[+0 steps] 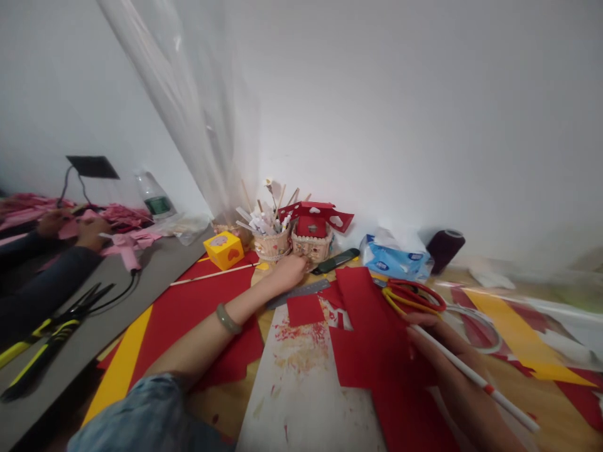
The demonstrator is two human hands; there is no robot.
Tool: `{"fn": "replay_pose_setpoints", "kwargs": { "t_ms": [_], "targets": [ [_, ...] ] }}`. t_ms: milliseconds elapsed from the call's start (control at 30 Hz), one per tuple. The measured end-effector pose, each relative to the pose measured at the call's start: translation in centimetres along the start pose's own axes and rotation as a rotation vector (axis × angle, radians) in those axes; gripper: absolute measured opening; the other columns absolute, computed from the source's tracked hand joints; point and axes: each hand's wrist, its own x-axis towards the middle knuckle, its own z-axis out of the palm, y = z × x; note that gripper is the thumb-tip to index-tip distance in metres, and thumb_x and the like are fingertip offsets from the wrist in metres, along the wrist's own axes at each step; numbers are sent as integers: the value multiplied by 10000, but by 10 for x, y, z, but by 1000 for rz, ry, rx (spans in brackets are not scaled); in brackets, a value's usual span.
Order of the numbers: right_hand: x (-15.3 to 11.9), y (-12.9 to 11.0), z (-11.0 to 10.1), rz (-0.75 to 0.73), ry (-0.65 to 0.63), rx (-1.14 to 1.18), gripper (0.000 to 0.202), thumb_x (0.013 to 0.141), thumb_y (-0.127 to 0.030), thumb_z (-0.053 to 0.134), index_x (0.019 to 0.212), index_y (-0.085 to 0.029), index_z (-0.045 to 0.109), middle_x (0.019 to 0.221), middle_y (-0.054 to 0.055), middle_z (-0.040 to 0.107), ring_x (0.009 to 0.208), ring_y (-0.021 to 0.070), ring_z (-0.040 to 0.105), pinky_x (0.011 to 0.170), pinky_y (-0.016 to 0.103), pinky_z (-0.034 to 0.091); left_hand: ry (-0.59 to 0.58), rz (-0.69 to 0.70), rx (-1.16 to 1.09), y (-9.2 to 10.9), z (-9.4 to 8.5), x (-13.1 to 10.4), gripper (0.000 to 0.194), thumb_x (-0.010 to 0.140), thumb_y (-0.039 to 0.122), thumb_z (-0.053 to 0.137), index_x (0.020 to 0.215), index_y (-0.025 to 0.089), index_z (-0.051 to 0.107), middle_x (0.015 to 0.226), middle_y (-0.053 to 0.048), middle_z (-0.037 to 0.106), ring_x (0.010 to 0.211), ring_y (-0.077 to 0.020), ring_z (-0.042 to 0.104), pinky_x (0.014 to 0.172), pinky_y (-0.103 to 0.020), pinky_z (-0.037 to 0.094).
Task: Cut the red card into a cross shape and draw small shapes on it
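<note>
My left hand (293,271) reaches to the front of a small decorated basket (313,246) holding red paper pieces. Its fingertips are blurred, so what they touch is unclear. A grey ruler (306,290) lies just below this hand, and a dark green utility knife (336,260) is to its right. In my right hand (445,358) is a slim white pen (475,375) with an orange band, slanting down to the right. Beside that hand are scissors (414,295) with red and yellow handles. Cut red paper (362,339) lies to its left over a stained white board (296,389).
A yellow box (224,251) and a basket of pens and sticks (272,243) stand at the back. Right of them are a blue tissue pack (396,257) and a dark thread cone (445,248). On the left, another person's hands (92,233) handle pink material near pliers (56,339).
</note>
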Motion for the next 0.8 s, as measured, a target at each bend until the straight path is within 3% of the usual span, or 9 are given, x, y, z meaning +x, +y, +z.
{"fn": "replay_pose_setpoints", "kwargs": {
  "t_ms": [67,233,300,400,467,567,667,800],
  "targets": [
    [0,6,3,54,73,69,266,858,-515,610,933,-277,700,720,40,675,667,252,621,527,329,468,-4,-7,17,1,-2,-2,346,951,355,617,1242,170,586,1238,-101,614,1035,-236,640,867,-443,563],
    [3,27,9,128,46,187,319,842,-557,615,837,-244,674,642,0,563,590,188,526,495,281,378,31,-41,79,11,-29,-11,292,962,328,601,1193,148,609,1169,-98,647,1005,-234,656,862,-445,562],
    [4,28,9,163,74,190,348,813,-574,624,750,-235,672,616,-4,539,570,176,482,493,276,349,69,-28,92,26,-46,-20,275,1006,211,451,1146,46,621,1098,-203,668,987,-312,673,814,-488,557],
    [6,24,10,206,144,156,359,754,-585,650,732,-229,684,713,24,609,637,191,505,547,288,381,67,152,48,61,-58,-48,293,1028,241,404,1136,132,653,1122,-131,700,1039,-264,672,858,-399,549],
    [8,22,12,219,149,185,335,754,-567,662,810,-238,687,771,23,629,663,191,508,559,285,384,10,352,9,87,-49,-74,276,1014,360,472,1100,202,682,1086,-50,737,993,-211,692,833,-328,555],
    [8,21,15,225,107,212,294,767,-534,665,755,-245,619,623,-25,526,563,161,418,495,266,314,78,730,50,117,-19,-109,406,1013,446,448,1124,136,685,1134,-120,738,1009,-248,699,759,-345,570],
    [9,20,15,210,100,187,328,743,-520,673,642,-237,544,559,-44,447,543,149,366,494,263,278,-10,768,179,129,2,-124,389,1002,356,491,1197,67,666,1214,-162,706,1086,-281,689,817,-366,585],
    [11,18,14,201,97,147,325,732,-495,681,610,-230,539,569,-38,455,573,154,372,526,271,282,-112,784,266,130,6,-121,350,996,240,477,1230,51,657,1241,-187,678,1109,-311,687,728,-347,618]
  ]
}}
